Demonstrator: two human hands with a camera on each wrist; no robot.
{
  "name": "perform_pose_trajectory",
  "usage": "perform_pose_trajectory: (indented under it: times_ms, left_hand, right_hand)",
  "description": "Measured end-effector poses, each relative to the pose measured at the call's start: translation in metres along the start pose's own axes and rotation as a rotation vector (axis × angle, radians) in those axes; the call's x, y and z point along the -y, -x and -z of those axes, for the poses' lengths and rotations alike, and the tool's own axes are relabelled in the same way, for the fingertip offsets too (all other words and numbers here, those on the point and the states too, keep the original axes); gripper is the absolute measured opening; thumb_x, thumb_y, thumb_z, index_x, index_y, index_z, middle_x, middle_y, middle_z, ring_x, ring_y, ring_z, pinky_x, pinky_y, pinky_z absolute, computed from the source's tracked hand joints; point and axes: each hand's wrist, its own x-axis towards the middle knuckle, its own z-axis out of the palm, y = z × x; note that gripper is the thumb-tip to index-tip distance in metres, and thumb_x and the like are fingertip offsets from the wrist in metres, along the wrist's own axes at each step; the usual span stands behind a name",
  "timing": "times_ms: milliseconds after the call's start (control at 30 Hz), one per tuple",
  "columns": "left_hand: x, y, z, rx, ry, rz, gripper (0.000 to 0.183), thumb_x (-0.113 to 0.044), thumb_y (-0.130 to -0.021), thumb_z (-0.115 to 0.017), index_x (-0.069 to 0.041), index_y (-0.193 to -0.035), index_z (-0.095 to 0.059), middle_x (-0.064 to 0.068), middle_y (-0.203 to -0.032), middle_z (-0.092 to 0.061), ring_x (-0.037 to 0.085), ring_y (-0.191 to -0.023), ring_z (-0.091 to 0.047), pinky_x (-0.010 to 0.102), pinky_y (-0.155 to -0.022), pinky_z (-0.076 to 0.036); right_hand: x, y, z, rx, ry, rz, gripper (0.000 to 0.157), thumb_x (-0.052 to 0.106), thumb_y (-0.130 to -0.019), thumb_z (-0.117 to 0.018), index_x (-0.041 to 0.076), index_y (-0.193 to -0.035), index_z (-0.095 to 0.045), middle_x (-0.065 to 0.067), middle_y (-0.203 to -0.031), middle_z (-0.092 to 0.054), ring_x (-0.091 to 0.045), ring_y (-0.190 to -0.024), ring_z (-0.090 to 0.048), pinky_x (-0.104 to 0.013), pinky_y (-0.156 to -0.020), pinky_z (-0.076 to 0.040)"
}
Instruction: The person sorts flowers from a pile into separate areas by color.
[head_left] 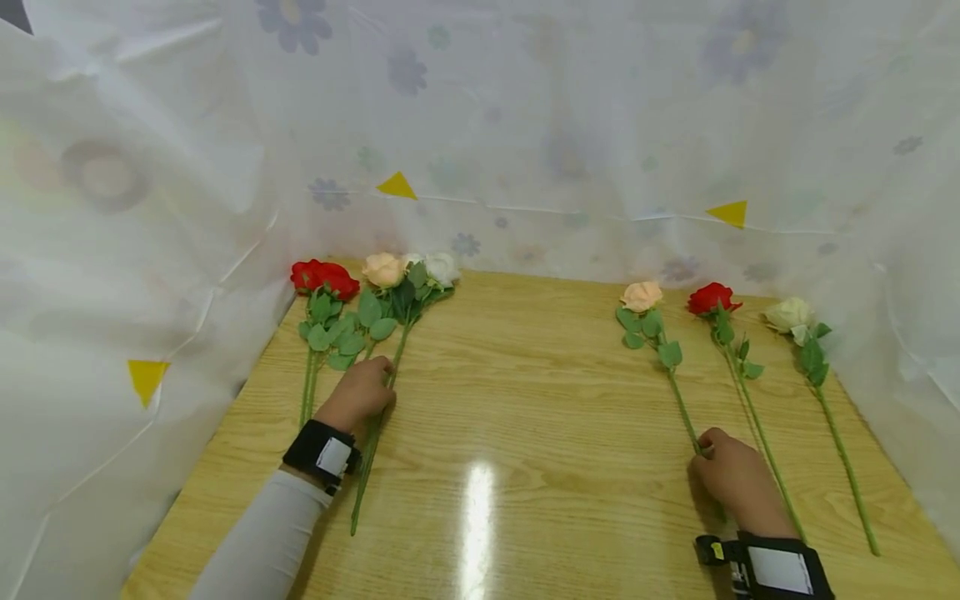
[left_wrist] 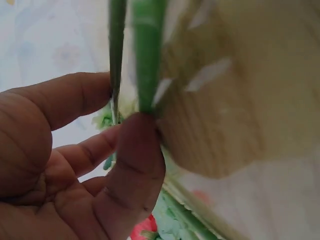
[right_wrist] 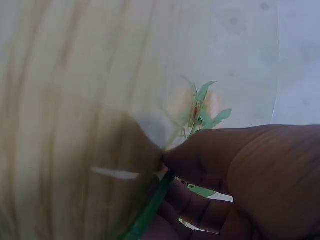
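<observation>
My left hand (head_left: 362,390) pinches the green stems of white roses (head_left: 441,269) at the left of the table, in the head view. Two stems (left_wrist: 148,55) run up from its fingers in the left wrist view. Close beside these blooms lies a peach rose (head_left: 383,270), its lower stem hidden by that hand. On the right, my right hand (head_left: 733,479) has the stem of another peach rose (head_left: 642,297) between thumb and fingers. The green stem (right_wrist: 150,210) slants down from the thumb tip in the right wrist view.
Red roses (head_left: 326,278) lie at the table's far left. Right of the held peach rose are a single red rose (head_left: 712,298) and a cream-white rose (head_left: 790,315). Flower-patterned sheeting (head_left: 525,125) with yellow triangles encloses the wooden table (head_left: 525,375) at back and sides.
</observation>
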Motion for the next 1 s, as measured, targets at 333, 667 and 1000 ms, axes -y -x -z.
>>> perform_pose_trajectory:
  times_ms: [333,667,1000]
  left_hand:
    - [0.009,0.0,0.009,0.045,0.135,0.045,0.049,0.001,-0.083,-0.043,0.002,-0.133,-0.044,0.019,-0.102,-0.058,0.025,-0.074,-0.051,0.035,-0.06,-0.041]
    - [0.012,0.001,0.018,0.051,0.394,0.073,0.058,0.005,-0.083,-0.044,0.0,-0.14,-0.034,0.011,-0.083,-0.047,0.017,-0.058,-0.043,0.029,-0.051,-0.041]
    - [-0.001,0.007,0.024,0.074,0.679,-0.002,0.068,0.001,-0.091,-0.049,-0.007,-0.149,-0.013,0.014,-0.096,-0.045,0.036,-0.09,-0.055,0.044,-0.072,-0.055]
  right_hand:
    - [-0.002,0.003,0.012,-0.008,-0.068,-0.057,0.049,0.03,-0.096,-0.043,-0.013,-0.119,-0.047,-0.035,-0.109,-0.057,-0.033,-0.078,-0.058,-0.044,-0.06,-0.048]
    - [0.008,0.007,0.017,-0.076,-0.099,-0.053,0.054,0.038,-0.098,-0.04,-0.011,-0.121,-0.047,-0.034,-0.108,-0.056,-0.035,-0.08,-0.058,-0.044,-0.059,-0.047]
    - [0.024,0.001,0.009,-0.218,-0.16,0.031,0.049,0.041,-0.097,-0.044,-0.002,-0.118,-0.053,-0.027,-0.108,-0.059,-0.033,-0.085,-0.058,-0.043,-0.059,-0.048]
